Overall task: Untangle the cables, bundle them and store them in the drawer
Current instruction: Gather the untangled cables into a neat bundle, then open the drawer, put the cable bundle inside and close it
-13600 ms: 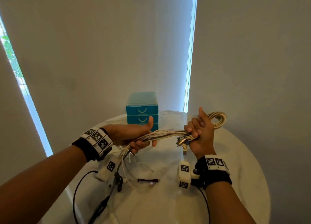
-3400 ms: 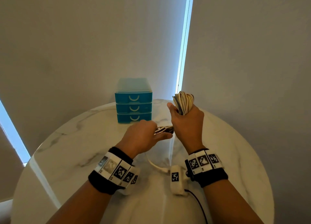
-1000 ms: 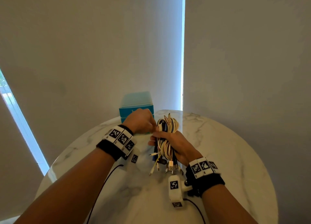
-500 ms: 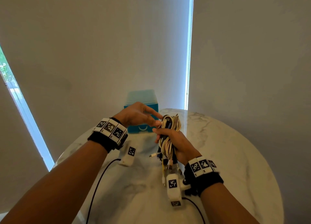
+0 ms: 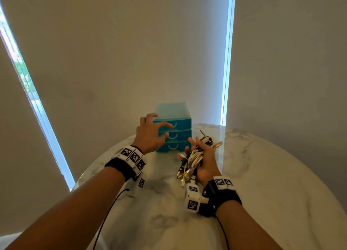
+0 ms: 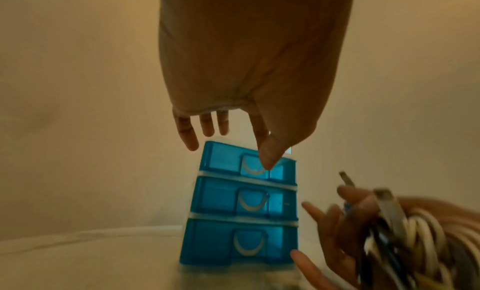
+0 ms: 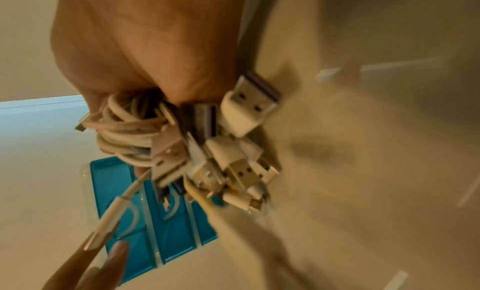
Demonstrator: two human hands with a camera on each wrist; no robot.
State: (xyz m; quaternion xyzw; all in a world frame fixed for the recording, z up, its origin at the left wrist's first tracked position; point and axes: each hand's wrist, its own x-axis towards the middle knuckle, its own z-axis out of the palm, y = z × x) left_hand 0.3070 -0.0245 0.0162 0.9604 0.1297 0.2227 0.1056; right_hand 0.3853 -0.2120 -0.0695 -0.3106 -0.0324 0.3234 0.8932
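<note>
Bundling: your right hand grips the cable bundle, white and dark leads coiled together with the plugs poking out at both ends. It looks untangled and gathered, so I'd judge that part done.
Bundle position: held just above the bench, close to the right of the drawer unit and apart from it.
Left hand: your left hand is released, fingers spread and holding nothing, reaching at the front of the top drawer. In the left wrist view a fingertip lies over the top handle, but I can't tell whether it touches.
Drawers: all three fronts sit flush in the blue unit, so none appears pulled out yet.
Left to do: open a drawer, put the bundle in, close it. By my reckoning you're on the last stretch.
Tie: I can't see any band or wrap holding the coil; your fingers cover its middle.
Blur: the right wrist view is smeared, and the USB plugs crowd the frame and cover part of the unit.
Hidden: drawer contents can't be read through the tinted plastic. Whether stray leads remain on the bench near your body is cut off by your forearms.
</note>
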